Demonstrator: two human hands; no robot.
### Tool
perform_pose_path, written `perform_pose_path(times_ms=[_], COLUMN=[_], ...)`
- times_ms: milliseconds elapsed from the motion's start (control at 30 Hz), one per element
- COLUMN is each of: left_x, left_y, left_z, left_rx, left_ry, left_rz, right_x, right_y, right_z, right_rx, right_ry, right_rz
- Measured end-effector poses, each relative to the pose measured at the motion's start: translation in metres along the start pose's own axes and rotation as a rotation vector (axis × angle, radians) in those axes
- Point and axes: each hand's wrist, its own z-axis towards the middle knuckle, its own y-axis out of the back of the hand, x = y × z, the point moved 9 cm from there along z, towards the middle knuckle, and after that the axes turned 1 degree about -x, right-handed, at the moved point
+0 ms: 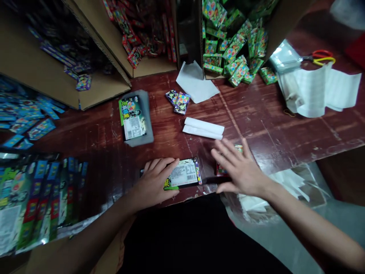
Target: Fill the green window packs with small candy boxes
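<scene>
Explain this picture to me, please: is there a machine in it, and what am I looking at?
There is no machine here, only a person's two bare hands. The one picture comes from a camera worn on the head, looking forward and down. The left hand rests on a dark printed package with a white label. The right hand, blurred and spread, is over a red item it partly hides; I can't tell whether they touch. On the dark red table lie a printed stack, white paper and scissors. Behind, cardboard boxes hold small colourful packets.
</scene>
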Motion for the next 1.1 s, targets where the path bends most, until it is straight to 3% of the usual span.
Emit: perform_pose_path(times_ms=[100, 167, 367, 600, 767, 867, 933, 1033, 1100], left_x=[0.001, 0.000, -0.004, 0.007, 0.002, 0.002, 0.004, 0.004, 0.000], left_y=[0.000, 0.002, 0.003, -0.001, 0.000, 0.001, 0.001, 0.002, 0.003], left_z=[0.004, 0.007, 0.007, 0.007, 0.012, 0.012, 0.012, 0.013, 0.014], left_rx=[0.021, 0.024, 0.037, 0.056, 0.046, 0.034, 0.030, 0.020, 0.008], left_ry=[-0.001, -0.001, 0.002, 0.030, 0.022, 0.033, 0.040, 0.042, 0.049], left_rz=[0.022, 0.024, -0.026, -0.039, -0.021, -0.002, 0.005, 0.006, 0.004], right_x=[-0.036, -0.042, -0.012, 0.002, 0.002, -0.010, -0.018, -0.020, -0.019], right_y=[0.004, -0.001, -0.014, -0.029, -0.020, -0.002, 0.005, 0.001, -0.005], right_z=[-0.021, -0.026, -0.005, 0.032, 0.044, 0.031, 0.015, -0.012, -0.021], right_rx=[0.030, 0.046, 0.008, 0.044, 0.007, 0.018, 0.101, 0.266, 0.292], right_ry=[-0.049, -0.006, 0.108, 0.270, 0.247, 0.159, 0.099, 0.049, -0.015], right_rz=[0.011, 0.127, 0.512, 0.462, 0.412, 0.382, 0.369, 0.374, 0.384])
